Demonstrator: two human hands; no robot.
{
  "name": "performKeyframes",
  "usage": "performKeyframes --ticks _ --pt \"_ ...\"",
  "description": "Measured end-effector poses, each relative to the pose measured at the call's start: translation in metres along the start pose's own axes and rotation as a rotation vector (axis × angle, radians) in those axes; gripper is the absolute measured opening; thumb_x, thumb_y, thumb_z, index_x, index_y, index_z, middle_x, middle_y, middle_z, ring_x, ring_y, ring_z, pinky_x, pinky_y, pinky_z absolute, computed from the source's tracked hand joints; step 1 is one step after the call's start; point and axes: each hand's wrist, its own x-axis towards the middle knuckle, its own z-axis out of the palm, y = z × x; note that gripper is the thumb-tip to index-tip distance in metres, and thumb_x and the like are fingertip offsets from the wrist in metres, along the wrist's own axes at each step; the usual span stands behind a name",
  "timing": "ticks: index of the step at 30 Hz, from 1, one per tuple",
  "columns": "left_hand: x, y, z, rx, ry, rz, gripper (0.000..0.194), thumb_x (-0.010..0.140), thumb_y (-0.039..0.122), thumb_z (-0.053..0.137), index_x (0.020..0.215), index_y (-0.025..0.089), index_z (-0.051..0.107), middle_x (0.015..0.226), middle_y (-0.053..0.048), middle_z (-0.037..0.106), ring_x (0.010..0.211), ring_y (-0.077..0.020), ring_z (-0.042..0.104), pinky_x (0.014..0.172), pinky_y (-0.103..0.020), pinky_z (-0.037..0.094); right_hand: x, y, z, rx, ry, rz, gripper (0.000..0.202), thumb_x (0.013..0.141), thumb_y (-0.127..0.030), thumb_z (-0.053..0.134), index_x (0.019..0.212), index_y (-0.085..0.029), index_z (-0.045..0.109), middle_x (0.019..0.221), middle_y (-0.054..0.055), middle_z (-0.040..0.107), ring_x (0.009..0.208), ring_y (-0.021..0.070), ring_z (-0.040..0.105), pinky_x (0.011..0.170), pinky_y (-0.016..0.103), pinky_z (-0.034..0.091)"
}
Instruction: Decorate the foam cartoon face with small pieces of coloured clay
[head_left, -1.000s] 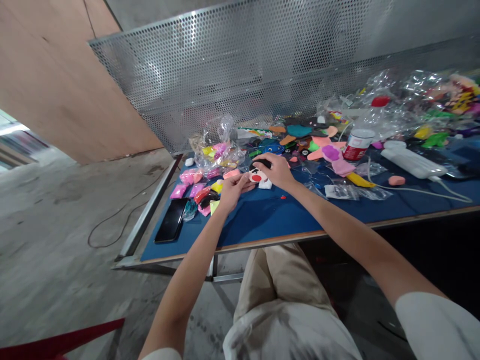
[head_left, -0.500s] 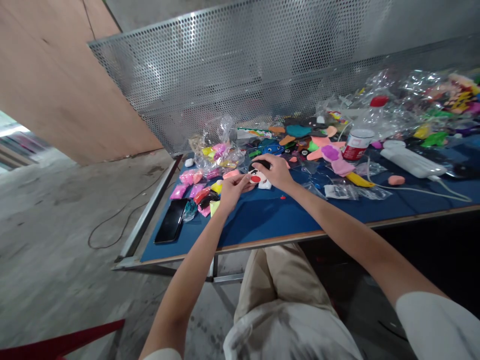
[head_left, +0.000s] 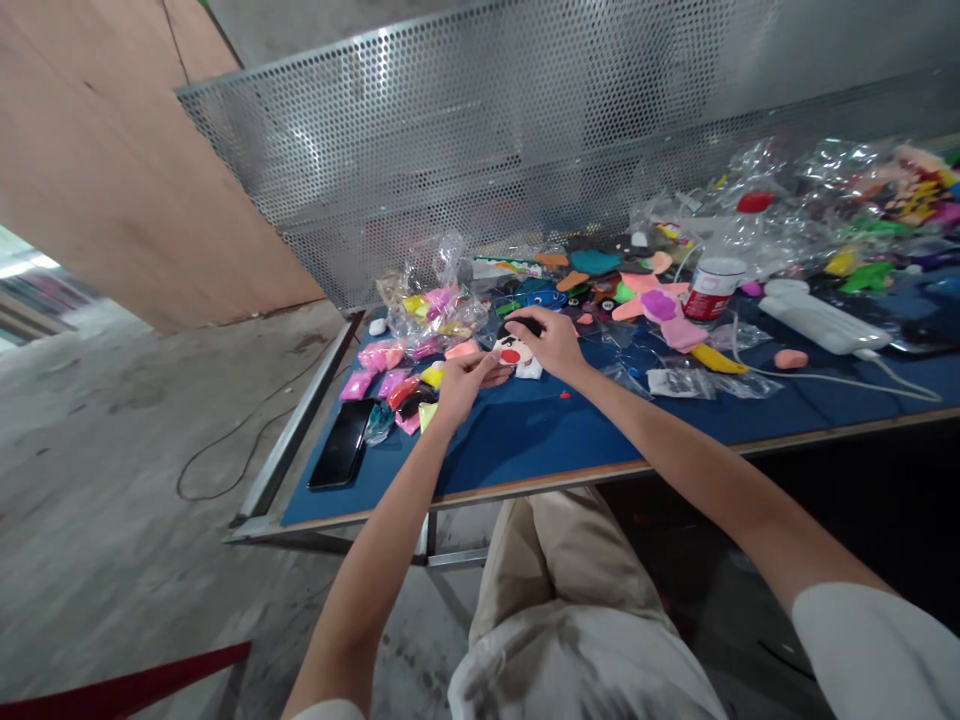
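Between my two hands is a small clay face [head_left: 513,350], pale with black hair, a dark brow and a red round patch. My left hand [head_left: 466,385] pinches its lower left edge between thumb and fingers. Fingers of my right hand [head_left: 553,343] are closed over the black hair at its upper right, hiding part of it. A white piece [head_left: 530,370] shows just below the face; whether it is joined on, I cannot tell. On the blue tabletop [head_left: 510,440] nearby lies a tiny red bit [head_left: 565,395].
Left of my hands are colourful clay packets [head_left: 391,383] and a black phone [head_left: 341,443]. To the right stand a red-labelled jar [head_left: 712,290] and a red-capped bottle [head_left: 752,215], near a white power bank [head_left: 825,318] with a cable. A perforated metal panel [head_left: 450,140] rises behind.
Almost nothing differs. My right fingers have shifted very slightly on the face, leaving its dark brow a little more visible; both hands stay in the same place.
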Motion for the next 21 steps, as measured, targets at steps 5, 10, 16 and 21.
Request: performKeyframes --ticks 5,10,16,21 --pt "-0.0007 -0.0007 -0.0002 0.014 -0.003 0.01 0.066 0.063 0.072 0.088 0.094 0.015 0.082 0.089 -0.011 0.083 0.093 -0.0316 0.082 0.091 -0.044 0.066 0.0001 0.0004 0.0002 0.01 0.015 0.017 0.025 0.095 -0.045 0.065 0.094 -0.024 0.079 0.101 0.006 0.082 0.095 0.0246 0.075 0.088 0.039 0.059" --pt "-0.0017 0.0 -0.0004 0.027 -0.021 0.009 0.066 0.061 0.069 0.092 0.094 0.013 0.082 0.098 -0.015 0.084 0.093 -0.0308 0.081 0.092 -0.044 0.065 0.0007 -0.0003 -0.0002 0.032 0.034 0.045 0.027 0.093 -0.047 0.066 0.093 -0.023 0.079 0.1 0.006 0.082 0.092 0.0245 0.074 0.085 0.038 0.059" --pt "-0.0031 0.0012 -0.0009 0.059 -0.031 0.033 0.063 0.063 0.068 0.091 0.093 0.014 0.083 0.095 -0.013 0.083 0.091 -0.0286 0.081 0.09 -0.041 0.065 0.0003 -0.0037 -0.0006 0.022 0.046 0.055 0.028 0.093 -0.049 0.065 0.092 -0.024 0.079 0.099 0.006 0.082 0.091 0.0245 0.074 0.085 0.038 0.059" --pt "-0.0026 0.0005 -0.0002 0.086 -0.042 0.024 0.063 0.059 0.07 0.092 0.087 0.014 0.082 0.09 -0.012 0.083 0.086 -0.0267 0.08 0.087 -0.04 0.065 -0.0004 -0.0044 0.0001 0.021 0.048 0.059 0.03 0.093 -0.05 0.065 0.093 -0.023 0.079 0.099 0.006 0.082 0.091 0.0245 0.074 0.083 0.037 0.058"
